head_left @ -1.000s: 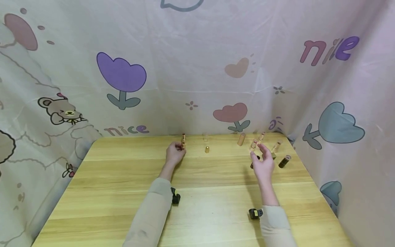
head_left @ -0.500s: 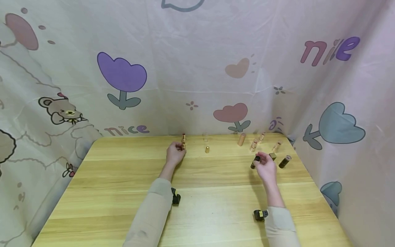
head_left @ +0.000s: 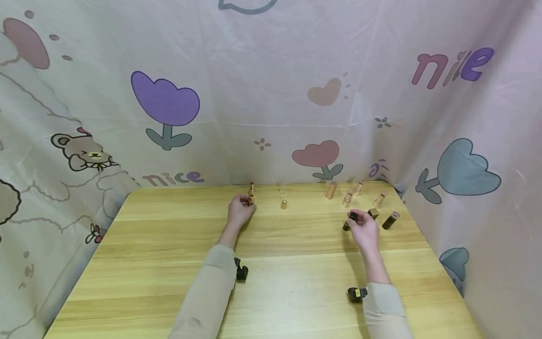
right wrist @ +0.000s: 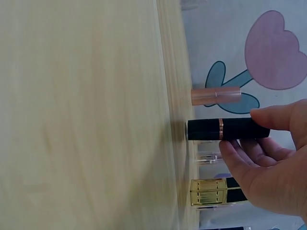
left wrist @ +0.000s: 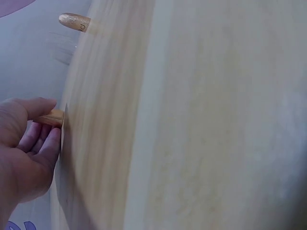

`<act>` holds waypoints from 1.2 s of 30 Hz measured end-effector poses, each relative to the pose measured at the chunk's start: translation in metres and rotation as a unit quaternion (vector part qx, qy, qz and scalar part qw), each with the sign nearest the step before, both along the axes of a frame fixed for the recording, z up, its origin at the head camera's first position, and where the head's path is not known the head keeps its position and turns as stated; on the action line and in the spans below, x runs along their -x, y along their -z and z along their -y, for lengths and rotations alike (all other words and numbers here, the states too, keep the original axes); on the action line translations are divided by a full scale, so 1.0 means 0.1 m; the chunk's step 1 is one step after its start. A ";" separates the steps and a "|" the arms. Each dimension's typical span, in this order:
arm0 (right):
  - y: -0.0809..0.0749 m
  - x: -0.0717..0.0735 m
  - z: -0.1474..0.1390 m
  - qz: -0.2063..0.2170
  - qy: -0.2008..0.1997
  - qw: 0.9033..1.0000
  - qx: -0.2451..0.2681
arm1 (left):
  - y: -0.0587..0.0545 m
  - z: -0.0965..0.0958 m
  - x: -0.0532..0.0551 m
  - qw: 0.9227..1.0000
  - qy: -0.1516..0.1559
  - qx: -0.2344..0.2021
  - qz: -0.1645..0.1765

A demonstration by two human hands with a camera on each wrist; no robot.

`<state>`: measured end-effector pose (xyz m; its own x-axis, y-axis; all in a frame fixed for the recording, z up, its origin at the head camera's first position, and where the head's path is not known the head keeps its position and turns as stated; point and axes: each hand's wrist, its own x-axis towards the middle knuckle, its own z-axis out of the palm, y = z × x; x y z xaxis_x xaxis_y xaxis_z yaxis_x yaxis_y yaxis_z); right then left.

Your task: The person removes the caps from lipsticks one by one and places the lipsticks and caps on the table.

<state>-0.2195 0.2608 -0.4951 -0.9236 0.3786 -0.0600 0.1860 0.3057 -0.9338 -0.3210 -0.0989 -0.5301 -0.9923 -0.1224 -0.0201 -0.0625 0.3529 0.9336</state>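
Observation:
My left hand (head_left: 240, 211) is at the back of the table, its thumb and fingers pinching a small gold lipstick tube (left wrist: 53, 117) that stands on the wood. Right behind that tube shows a dark red lipstick bullet (head_left: 251, 185). On the right side, my right hand (head_left: 365, 230) grips the upper part of a black lipstick (right wrist: 206, 130) with a thin gold ring. Its base is close to the tabletop. A gold-and-black square lipstick (right wrist: 208, 192) stands just beyond the right hand.
Several uncapped lipsticks in clear and rose-gold cases, one of them a pink lipstick (head_left: 348, 198), stand at the back right near a rose-gold tube (head_left: 331, 190). A dark tube (head_left: 390, 221) is farther right. Between the hands stands a gold bullet-shaped piece (head_left: 284, 205). A printed curtain (head_left: 237, 94) hangs behind.
My right hand has come down from above the lipsticks, its spread fingers closing on the black lipstick. My left hand has stayed in place on the gold tube.

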 end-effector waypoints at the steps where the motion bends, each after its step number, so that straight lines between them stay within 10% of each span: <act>1: 0.00 0.00 0.00 -0.001 -0.001 1.000 0.002 | 0.00 0.00 0.00 1.000 -0.001 -0.005 0.001; 24: -0.05 0.11 0.21 -0.071 -0.017 0.994 0.086 | -0.06 -0.08 -0.15 0.996 -0.001 -0.090 0.018; 36: -0.11 0.21 0.47 -0.117 -0.009 0.986 0.120 | -0.15 -0.14 -0.27 0.995 -0.046 -0.082 -0.040</act>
